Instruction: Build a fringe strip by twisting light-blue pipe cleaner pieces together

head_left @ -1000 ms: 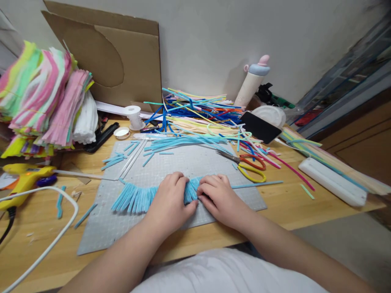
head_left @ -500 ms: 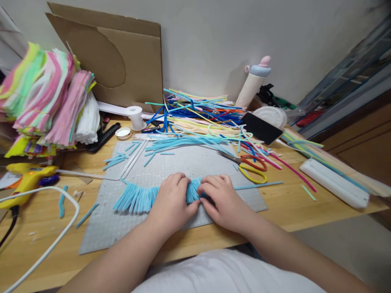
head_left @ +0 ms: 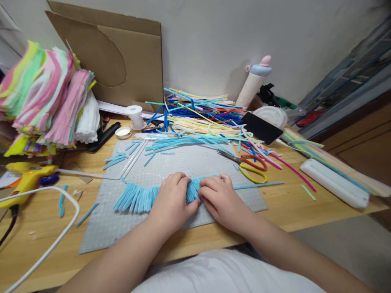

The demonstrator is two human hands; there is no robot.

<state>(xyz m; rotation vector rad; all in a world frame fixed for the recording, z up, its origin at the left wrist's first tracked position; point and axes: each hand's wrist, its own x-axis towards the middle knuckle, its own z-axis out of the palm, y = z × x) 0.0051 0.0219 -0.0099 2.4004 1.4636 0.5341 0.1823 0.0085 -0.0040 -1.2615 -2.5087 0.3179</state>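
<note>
A fringe of blue pipe cleaners (head_left: pixel 134 198) lies across the grey cutting mat (head_left: pixel 106 228), its strands set side by side in a row. My left hand (head_left: pixel 172 199) is closed over the middle of this fringe, thumb along the near side. Close to its right, my right hand (head_left: pixel 222 199) grips the fringe's right part with bent fingers. A short blue stretch shows between the two hands; what lies under the palms is hidden. From beyond my right hand a single blue pipe cleaner (head_left: pixel 259 185) sticks out to the right.
Scissors (head_left: pixel 252 165) with red and yellow handles lie at the mat's right. Loose coloured pipe cleaners (head_left: pixel 198 118) are heaped behind. A yellow glue gun (head_left: pixel 27 179) and white cable (head_left: pixel 61 236) occupy the left. A phone (head_left: pixel 262 128) and white power strip (head_left: pixel 334 183) lie right.
Hardly anything differs. The fingers of my right hand have shifted slightly on the blue fringe, while my left hand stays in place.
</note>
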